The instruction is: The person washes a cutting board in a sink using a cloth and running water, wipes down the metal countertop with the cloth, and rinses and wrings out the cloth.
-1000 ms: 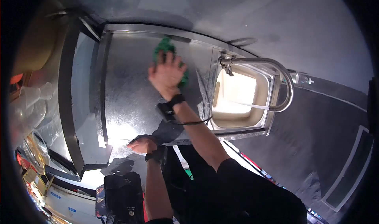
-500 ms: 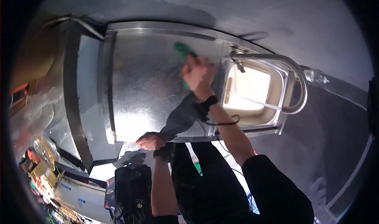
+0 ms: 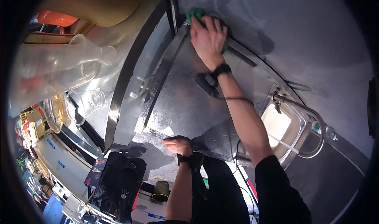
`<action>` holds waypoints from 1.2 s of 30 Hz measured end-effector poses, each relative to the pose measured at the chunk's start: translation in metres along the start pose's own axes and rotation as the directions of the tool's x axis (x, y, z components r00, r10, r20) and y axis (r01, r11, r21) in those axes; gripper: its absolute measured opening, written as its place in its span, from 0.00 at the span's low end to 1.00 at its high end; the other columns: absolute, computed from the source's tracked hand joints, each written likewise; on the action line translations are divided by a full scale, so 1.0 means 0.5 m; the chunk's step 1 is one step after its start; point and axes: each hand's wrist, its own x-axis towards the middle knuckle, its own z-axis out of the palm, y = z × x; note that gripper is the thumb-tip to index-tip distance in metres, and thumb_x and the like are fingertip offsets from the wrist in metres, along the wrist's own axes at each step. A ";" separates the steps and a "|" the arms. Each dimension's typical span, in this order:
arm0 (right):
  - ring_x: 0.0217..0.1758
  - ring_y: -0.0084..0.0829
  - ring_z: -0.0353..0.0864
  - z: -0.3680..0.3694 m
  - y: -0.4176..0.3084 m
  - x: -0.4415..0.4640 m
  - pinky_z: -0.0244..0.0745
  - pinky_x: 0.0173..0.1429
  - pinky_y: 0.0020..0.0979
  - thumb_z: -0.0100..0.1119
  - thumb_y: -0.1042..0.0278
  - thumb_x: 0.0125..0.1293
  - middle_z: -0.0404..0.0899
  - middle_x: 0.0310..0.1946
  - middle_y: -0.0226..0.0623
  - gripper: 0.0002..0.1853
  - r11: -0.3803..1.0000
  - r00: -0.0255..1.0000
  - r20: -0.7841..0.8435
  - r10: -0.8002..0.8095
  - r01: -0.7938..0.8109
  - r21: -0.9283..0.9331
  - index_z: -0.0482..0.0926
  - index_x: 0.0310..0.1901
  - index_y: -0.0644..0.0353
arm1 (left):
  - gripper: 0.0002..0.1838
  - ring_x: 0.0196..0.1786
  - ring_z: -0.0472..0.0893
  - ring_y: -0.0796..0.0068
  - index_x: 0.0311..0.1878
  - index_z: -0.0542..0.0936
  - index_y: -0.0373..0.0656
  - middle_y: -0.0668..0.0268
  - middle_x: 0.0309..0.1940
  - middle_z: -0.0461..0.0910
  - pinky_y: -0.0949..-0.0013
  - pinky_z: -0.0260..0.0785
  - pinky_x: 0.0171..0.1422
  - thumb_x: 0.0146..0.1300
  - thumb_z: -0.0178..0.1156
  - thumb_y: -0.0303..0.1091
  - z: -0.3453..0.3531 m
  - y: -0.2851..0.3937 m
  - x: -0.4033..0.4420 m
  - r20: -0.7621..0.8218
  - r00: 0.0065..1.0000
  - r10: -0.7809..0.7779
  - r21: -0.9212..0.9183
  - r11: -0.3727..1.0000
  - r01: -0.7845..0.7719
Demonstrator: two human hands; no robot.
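Observation:
My right hand (image 3: 209, 40) presses a green cloth (image 3: 196, 15) against the raised back rim at the far left corner of the steel counter (image 3: 197, 90). Its fingers lie over the cloth, which shows past the fingertips and beside the palm. By the counter's front edge is my left hand (image 3: 178, 146), fingers stretched out and holding nothing; whether it touches the edge I cannot tell. Each wrist wears a black band, and a dark cable trails from the right one along the forearm.
A sink (image 3: 280, 125) with a curved metal faucet (image 3: 316, 117) is at the counter's right end. Clear plastic containers (image 3: 59, 70) stand at the left. A black bag (image 3: 118, 184) is at lower left, near a round dark-rimmed container (image 3: 160, 190). A grey wall rises behind.
My right hand has moved with the green cloth from the counter's middle right to its back left corner. The view has turned left; my left hand stays by the front edge.

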 end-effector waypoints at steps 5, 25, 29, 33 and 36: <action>0.43 0.35 0.77 0.083 -0.003 0.031 0.70 0.46 0.48 0.54 0.64 0.60 0.76 0.38 0.30 0.11 0.964 0.952 0.266 -0.148 0.199 -0.176 0.83 0.42 0.53 | 0.36 0.47 0.74 0.33 0.41 0.75 0.26 0.34 0.42 0.76 0.41 0.64 0.52 0.74 0.31 0.54 0.024 -0.001 -0.003 -0.148 0.984 0.097 -0.015 0.995 -0.100; 0.52 0.41 0.76 -0.091 0.178 -0.182 0.69 0.53 0.45 0.59 0.62 0.55 0.74 0.50 0.43 0.25 0.906 0.851 0.368 0.374 -0.250 -0.342 0.75 0.54 0.61 | 0.20 0.41 0.78 0.42 0.59 0.61 0.25 0.40 0.41 0.75 0.48 0.71 0.43 0.72 0.40 0.31 0.014 -0.018 -0.007 0.019 0.980 0.200 0.299 0.934 -0.196; 0.51 0.40 0.76 0.044 0.022 -0.064 0.70 0.52 0.46 0.57 0.65 0.57 0.75 0.48 0.41 0.20 0.969 0.933 0.312 0.179 -0.111 -0.222 0.77 0.52 0.61 | 0.23 0.42 0.76 0.36 0.49 0.69 0.24 0.35 0.40 0.75 0.45 0.69 0.46 0.75 0.34 0.40 0.038 -0.040 -0.001 -0.119 0.914 0.389 0.374 0.870 -0.322; 0.45 0.34 0.76 0.072 -0.009 -0.031 0.69 0.48 0.45 0.57 0.66 0.56 0.74 0.36 0.36 0.14 0.995 0.985 0.167 0.034 -0.017 -0.101 0.82 0.43 0.59 | 0.32 0.44 0.75 0.34 0.40 0.74 0.24 0.33 0.42 0.75 0.43 0.68 0.48 0.76 0.31 0.48 0.006 0.014 -0.014 -0.105 0.984 0.146 0.133 0.982 -0.132; 0.45 0.35 0.76 0.015 0.064 -0.087 0.69 0.47 0.47 0.59 0.65 0.54 0.74 0.39 0.35 0.18 0.994 0.975 0.220 0.017 0.006 -0.106 0.79 0.48 0.58 | 0.28 0.43 0.76 0.38 0.44 0.72 0.24 0.36 0.41 0.76 0.46 0.70 0.47 0.75 0.35 0.47 -0.002 0.028 -0.016 -0.088 0.991 0.099 0.115 0.989 -0.088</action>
